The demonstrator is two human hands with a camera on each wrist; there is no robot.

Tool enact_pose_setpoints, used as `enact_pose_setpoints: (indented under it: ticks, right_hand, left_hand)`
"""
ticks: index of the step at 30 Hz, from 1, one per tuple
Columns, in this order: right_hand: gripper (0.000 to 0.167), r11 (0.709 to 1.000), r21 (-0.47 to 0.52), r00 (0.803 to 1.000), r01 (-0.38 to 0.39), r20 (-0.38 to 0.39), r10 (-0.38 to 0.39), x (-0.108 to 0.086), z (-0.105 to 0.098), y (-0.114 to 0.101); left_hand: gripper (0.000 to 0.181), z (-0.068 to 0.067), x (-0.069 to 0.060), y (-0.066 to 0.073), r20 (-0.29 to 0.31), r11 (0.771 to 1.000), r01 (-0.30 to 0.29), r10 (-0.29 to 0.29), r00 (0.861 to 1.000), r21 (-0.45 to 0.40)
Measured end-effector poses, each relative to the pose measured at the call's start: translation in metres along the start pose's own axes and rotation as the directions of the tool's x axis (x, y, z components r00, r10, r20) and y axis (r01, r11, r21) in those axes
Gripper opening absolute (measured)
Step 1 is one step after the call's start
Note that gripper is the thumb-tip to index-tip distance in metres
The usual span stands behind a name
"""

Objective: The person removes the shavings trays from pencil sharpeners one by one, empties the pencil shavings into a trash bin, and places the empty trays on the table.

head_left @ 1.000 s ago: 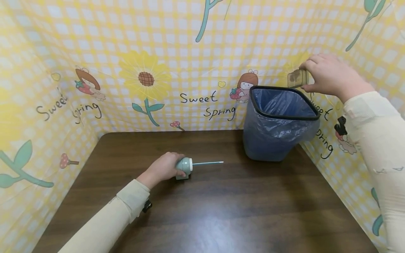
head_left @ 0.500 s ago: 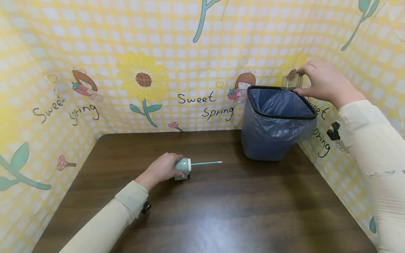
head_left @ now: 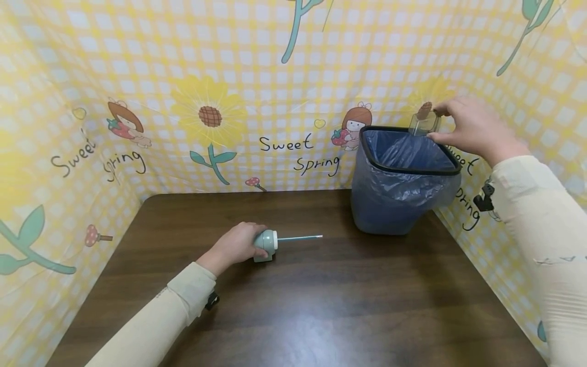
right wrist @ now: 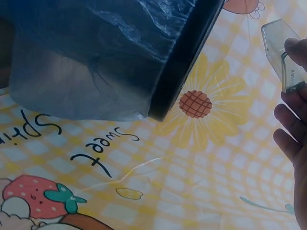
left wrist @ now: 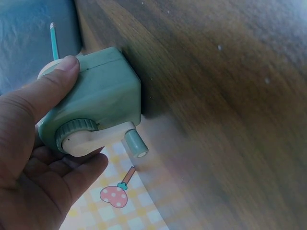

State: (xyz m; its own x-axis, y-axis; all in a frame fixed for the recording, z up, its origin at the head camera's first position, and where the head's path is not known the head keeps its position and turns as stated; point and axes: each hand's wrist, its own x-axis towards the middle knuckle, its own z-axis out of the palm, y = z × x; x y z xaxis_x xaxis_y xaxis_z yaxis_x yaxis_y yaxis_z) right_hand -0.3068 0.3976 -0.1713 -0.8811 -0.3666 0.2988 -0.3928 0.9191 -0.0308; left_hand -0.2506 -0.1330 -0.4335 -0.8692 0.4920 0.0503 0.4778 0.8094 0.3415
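My left hand [head_left: 236,243] grips a pale green hand-crank pencil sharpener [left wrist: 108,91] on the table. A thin light-blue pencil [head_left: 300,238] sticks out of its white-ringed end toward the right. In the left wrist view the crank handle [left wrist: 136,143] shows near my fingers. My right hand [head_left: 479,127] pinches a small clear plastic box [head_left: 423,124], which looks like the sharpener's shavings drawer, over the back right rim of the bin. In the right wrist view the clear box [right wrist: 282,55] is tilted, and its contents cannot be made out.
A bin [head_left: 385,204] with a black rim and a bluish plastic liner stands at the table's back right corner. Yellow checked cloth [head_left: 275,92] walls in the brown wooden table [head_left: 321,306] at the back and both sides.
My right hand has moved slightly left and down with the clear box, which has tipped and now hangs at the bin's rim. The left hand and sharpener have stayed in place.
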Motion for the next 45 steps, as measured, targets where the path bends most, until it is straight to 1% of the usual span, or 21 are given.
enact_pose_setpoints:
  ticks: [7, 11, 15, 19, 23, 30, 35, 45]
  right_hand:
    - [0.062, 0.997, 0.08, 0.999, -0.012, -0.04, 0.015, -0.001, 0.006, -0.002]
    - [0.063, 0.989, 0.137, 0.998, -0.045, -0.037, 0.051, -0.005, 0.01, 0.0]
    - [0.067, 0.984, 0.156, 0.995, -0.086, -0.028, 0.091, -0.011, 0.015, 0.001]
    - [0.066, 0.978, 0.177, 0.993, -0.106, -0.038, 0.114, -0.016, 0.019, 0.001]
    - [0.066, 0.965, 0.23, 0.989, -0.125, -0.049, 0.14, -0.019, 0.021, -0.002]
    - [0.065, 0.938, 0.32, 0.984, -0.135, -0.068, 0.164, -0.021, 0.027, -0.005]
    - [0.065, 0.927, 0.348, 0.979, -0.138, -0.095, 0.182, -0.022, 0.03, -0.007]
    - [0.067, 0.893, 0.419, 0.972, -0.162, -0.088, 0.218, -0.024, 0.036, -0.011]
  left_hand:
    - [0.072, 0.001, 0.001, -0.001, -0.008, 1.0, -0.005, 0.005, 1.0, -0.005]
    - [0.071, 0.0, 0.001, -0.001, -0.013, 1.0, -0.004, 0.004, 1.0, -0.008]
    - [0.072, 0.0, 0.0, 0.0, 0.004, 1.0, -0.001, 0.001, 1.0, -0.006]
    - [0.072, -0.001, -0.001, 0.001, 0.011, 1.0, -0.003, 0.003, 1.0, -0.004]
    - [0.072, -0.002, 0.0, 0.001, 0.0, 1.0, -0.007, 0.007, 1.0, -0.007]
    - [0.074, 0.0, 0.0, 0.0, 0.009, 1.0, -0.004, 0.004, 1.0, -0.005]
    - [0.074, 0.0, 0.0, -0.001, 0.006, 1.0, -0.01, 0.01, 1.0, 0.003]
    - [0.072, 0.002, 0.0, -0.001, -0.002, 1.0, -0.012, 0.012, 1.0, 0.007]
